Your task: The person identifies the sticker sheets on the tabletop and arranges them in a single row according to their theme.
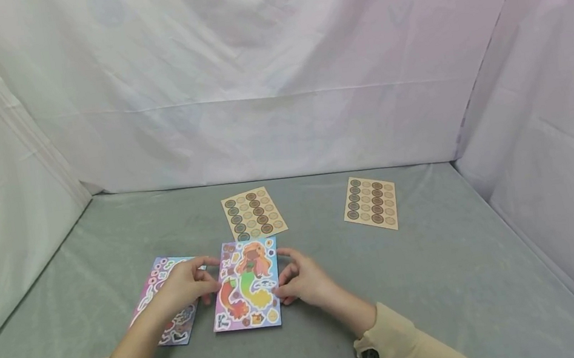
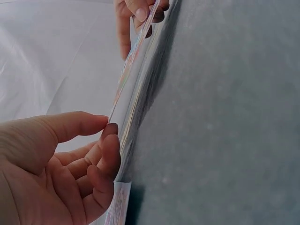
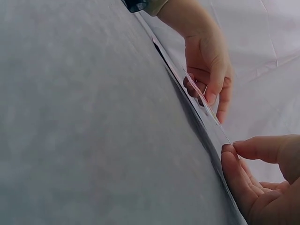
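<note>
A mermaid sticker sheet (image 1: 249, 282), with a pink-to-blue ground, is held by both hands a little above the grey table. My left hand (image 1: 187, 283) pinches its left edge between thumb and fingertips, which the left wrist view shows on the sheet's edge (image 2: 123, 82). On the opposite side my right hand (image 1: 303, 277) pinches the right edge, thumb on top and fingers beneath in the right wrist view. Under the left hand and forearm lies a second colourful sticker sheet (image 1: 176, 332), partly hidden by them.
Two tan sheets of round coin-like stickers lie farther back: one sheet (image 1: 253, 213) just behind the mermaid sheet, another sheet (image 1: 370, 204) to the right. White cloth walls (image 1: 269, 132) enclose the grey table (image 1: 444, 279) at the back and both sides.
</note>
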`<state>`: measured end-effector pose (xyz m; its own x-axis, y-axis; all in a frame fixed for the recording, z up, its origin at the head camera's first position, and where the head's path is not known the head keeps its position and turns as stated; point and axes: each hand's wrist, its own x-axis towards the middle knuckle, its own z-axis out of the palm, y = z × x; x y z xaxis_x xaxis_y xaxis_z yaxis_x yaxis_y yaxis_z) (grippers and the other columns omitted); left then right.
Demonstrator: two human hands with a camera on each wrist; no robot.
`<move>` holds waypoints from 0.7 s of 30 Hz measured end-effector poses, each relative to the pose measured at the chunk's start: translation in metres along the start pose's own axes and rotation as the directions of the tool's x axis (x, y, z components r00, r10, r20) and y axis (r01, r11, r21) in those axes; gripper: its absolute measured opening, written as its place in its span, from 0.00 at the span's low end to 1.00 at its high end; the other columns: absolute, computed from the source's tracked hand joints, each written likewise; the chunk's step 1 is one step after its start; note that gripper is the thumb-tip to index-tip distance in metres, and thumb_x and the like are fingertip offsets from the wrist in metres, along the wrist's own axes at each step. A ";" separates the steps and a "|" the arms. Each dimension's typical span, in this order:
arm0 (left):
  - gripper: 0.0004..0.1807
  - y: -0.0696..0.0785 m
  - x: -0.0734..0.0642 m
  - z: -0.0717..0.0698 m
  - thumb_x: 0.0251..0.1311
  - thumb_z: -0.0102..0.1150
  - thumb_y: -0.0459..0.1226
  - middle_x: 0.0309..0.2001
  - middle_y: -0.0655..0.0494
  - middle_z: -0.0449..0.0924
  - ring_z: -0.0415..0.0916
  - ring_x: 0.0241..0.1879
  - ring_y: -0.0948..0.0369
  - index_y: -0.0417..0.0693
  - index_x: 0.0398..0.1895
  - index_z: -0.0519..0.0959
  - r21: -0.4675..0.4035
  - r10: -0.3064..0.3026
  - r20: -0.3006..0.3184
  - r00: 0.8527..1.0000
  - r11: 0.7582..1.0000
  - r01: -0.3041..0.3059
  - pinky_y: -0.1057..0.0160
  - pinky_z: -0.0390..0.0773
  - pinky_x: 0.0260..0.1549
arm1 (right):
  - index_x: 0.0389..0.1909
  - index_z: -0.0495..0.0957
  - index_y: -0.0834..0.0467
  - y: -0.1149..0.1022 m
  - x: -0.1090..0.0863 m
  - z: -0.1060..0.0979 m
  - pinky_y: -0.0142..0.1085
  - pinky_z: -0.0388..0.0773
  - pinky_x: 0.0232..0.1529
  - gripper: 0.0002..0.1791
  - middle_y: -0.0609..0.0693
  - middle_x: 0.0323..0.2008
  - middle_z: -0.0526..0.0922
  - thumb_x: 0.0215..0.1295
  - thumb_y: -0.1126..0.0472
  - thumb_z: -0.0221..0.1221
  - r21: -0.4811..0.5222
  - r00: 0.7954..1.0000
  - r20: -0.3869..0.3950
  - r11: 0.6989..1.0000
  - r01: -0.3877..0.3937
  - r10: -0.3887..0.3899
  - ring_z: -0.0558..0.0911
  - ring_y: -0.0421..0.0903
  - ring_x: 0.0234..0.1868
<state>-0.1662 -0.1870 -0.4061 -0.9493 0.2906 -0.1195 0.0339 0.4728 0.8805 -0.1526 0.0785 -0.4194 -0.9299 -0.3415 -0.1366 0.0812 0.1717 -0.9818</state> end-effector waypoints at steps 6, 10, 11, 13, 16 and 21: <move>0.26 -0.001 0.000 0.001 0.50 0.66 0.29 0.20 0.52 0.79 0.75 0.17 0.56 0.33 0.55 0.73 0.037 -0.012 -0.001 1.000 0.999 0.012 0.65 0.68 0.14 | 0.69 0.56 0.66 0.001 0.000 0.003 0.41 0.82 0.24 0.45 0.54 0.25 0.79 0.49 0.80 0.65 -0.008 1.000 0.013 1.000 -0.016 0.016 0.80 0.46 0.21; 0.26 -0.001 0.000 0.001 0.49 0.66 0.29 0.19 0.53 0.78 0.74 0.16 0.57 0.32 0.54 0.74 0.052 -0.021 0.003 1.000 0.998 0.021 0.65 0.69 0.14 | 0.69 0.57 0.65 0.004 0.002 0.004 0.40 0.82 0.24 0.45 0.53 0.25 0.79 0.49 0.80 0.65 -0.016 1.000 0.019 1.000 -0.020 0.020 0.81 0.46 0.22; 0.26 -0.001 -0.001 0.001 0.49 0.66 0.29 0.18 0.53 0.78 0.74 0.16 0.57 0.32 0.54 0.73 0.055 -0.023 0.005 1.000 0.998 0.023 0.64 0.69 0.15 | 0.69 0.57 0.65 0.004 0.002 0.005 0.40 0.82 0.24 0.45 0.53 0.25 0.79 0.48 0.80 0.65 -0.016 1.000 0.020 1.000 -0.019 0.019 0.81 0.46 0.22; 0.26 0.000 -0.001 0.001 0.49 0.66 0.29 0.18 0.53 0.78 0.74 0.15 0.57 0.32 0.53 0.73 0.061 -0.034 0.007 0.999 0.998 0.034 0.64 0.70 0.15 | 0.69 0.57 0.65 0.004 0.002 0.005 0.39 0.82 0.24 0.45 0.53 0.25 0.79 0.48 0.80 0.65 -0.017 0.999 0.022 1.000 -0.024 0.025 0.81 0.46 0.22; 0.26 0.001 -0.001 0.002 0.49 0.66 0.29 0.18 0.54 0.77 0.73 0.14 0.57 0.32 0.53 0.73 0.076 -0.051 0.007 0.999 0.996 0.051 0.63 0.70 0.16 | 0.69 0.57 0.65 0.003 0.001 0.006 0.40 0.82 0.24 0.45 0.54 0.24 0.78 0.48 0.80 0.65 -0.018 0.999 0.025 0.999 -0.031 0.032 0.80 0.46 0.22; 0.26 0.002 -0.002 0.003 0.49 0.67 0.30 0.17 0.54 0.76 0.72 0.14 0.58 0.33 0.53 0.74 0.100 -0.079 -0.003 0.997 0.992 0.079 0.62 0.69 0.15 | 0.69 0.56 0.64 0.002 0.000 0.007 0.39 0.82 0.24 0.46 0.54 0.25 0.78 0.49 0.79 0.66 -0.029 0.999 0.029 0.999 -0.045 0.046 0.81 0.46 0.22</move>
<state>-0.1636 -0.1843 -0.4053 -0.9499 0.2499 -0.1875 -0.0101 0.5753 0.8179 -0.1500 0.0721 -0.4223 -0.9142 -0.3601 -0.1856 0.1128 0.2138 -0.9703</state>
